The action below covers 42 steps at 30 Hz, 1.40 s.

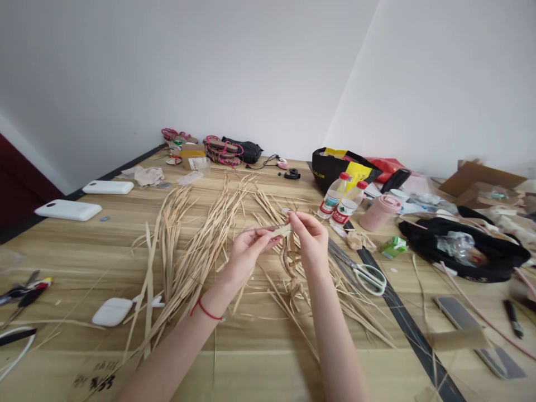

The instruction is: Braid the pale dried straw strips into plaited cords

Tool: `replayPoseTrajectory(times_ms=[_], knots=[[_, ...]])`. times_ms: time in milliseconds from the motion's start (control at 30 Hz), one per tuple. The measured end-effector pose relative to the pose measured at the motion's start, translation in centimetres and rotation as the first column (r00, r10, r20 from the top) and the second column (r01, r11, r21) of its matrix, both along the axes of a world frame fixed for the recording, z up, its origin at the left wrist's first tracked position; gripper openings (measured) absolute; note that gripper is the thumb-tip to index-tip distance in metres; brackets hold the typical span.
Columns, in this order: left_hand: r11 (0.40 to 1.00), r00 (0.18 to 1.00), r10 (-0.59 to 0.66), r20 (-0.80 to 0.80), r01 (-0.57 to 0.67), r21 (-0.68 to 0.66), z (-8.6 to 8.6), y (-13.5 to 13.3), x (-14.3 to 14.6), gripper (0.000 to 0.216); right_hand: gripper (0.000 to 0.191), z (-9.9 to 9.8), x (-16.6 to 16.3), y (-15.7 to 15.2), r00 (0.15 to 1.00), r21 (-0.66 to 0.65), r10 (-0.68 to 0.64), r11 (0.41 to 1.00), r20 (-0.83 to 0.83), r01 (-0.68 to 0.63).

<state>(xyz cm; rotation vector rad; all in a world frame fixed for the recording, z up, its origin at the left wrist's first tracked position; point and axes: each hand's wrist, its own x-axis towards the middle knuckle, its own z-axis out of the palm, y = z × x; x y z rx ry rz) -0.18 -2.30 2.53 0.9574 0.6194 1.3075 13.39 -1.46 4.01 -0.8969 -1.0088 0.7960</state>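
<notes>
Forearms first, bare, reaching up from the near side of the table (259, 363) and slanting inward until the hands nearly meet. Left hand (247, 249), red cord (205, 310) at its wrist: fingers curled beneath, thumb laid along the top, pinching a pale strip (280, 231). Right hand (313, 240) comes in steeper, back outward, fingers bent left, thumb and fingertips closed on the strip's other end. So there's the strip, held between the two, above the table's middle. Below the right hand, a braided piece (288, 265) dangles; whether it touches the table, I can't tell. Long straw (209, 240) fans toward the far edge, and over on the right, scissors (368, 277) lie with handles toward the table's near right corner.
</notes>
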Motion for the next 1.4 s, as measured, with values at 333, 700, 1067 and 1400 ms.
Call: replayPoseTrajectory(times_ms=[333,700,1067,1400], knots=[[0.995,1.0,-0.018,-0.026,0.02,0.096,-0.3,-0.4,0.5,0.017,0.028,0.1,0.2,-0.2,0.997,-0.055,-0.016,0.998,-0.081,0.012],[0.915,0.959,0.245,-0.141,-0.18,0.362,0.9,-2.4,0.3,0.01,0.015,2.5,0.8,-2.4,0.992,0.093,-0.05,0.995,0.116,0.04],[0.606,0.79,0.497,-0.36,-0.019,0.795,1.0,-2.8,-1.1,0.023,0.018,2.4,0.1,-2.4,0.999,0.035,0.045,0.998,0.01,-0.045],[0.536,0.775,0.451,-0.442,0.161,0.829,0.7,-2.6,-2.3,0.04,0.021,0.6,-0.6,-0.6,0.967,0.05,0.181,0.983,-0.177,-0.175]])
